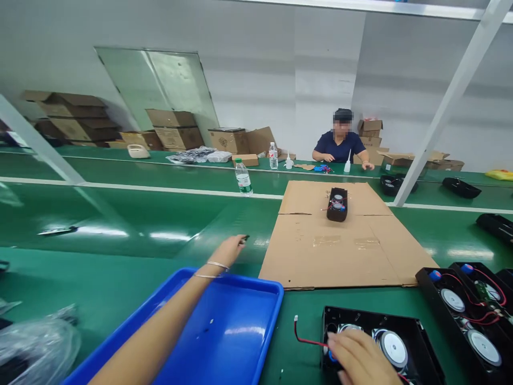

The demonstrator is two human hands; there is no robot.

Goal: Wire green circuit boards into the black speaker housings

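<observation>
Lying over the black speaker housing (419,347) on the bench (300,302), the right hand (363,353) shows no determinable grip, the left hand (230,250) apparently pinches a small dark item (247,237), and the housing, judged stiff and light, wants holding by its walls, clear of delicate cones (394,348).

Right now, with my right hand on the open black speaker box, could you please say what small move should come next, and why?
I would probably tuck the red lead into the black speaker box: its white-tipped end sticks out past the left side, where it might snag, and your right hand is close by, while your left hand reaches beyond the blue tray.
</observation>
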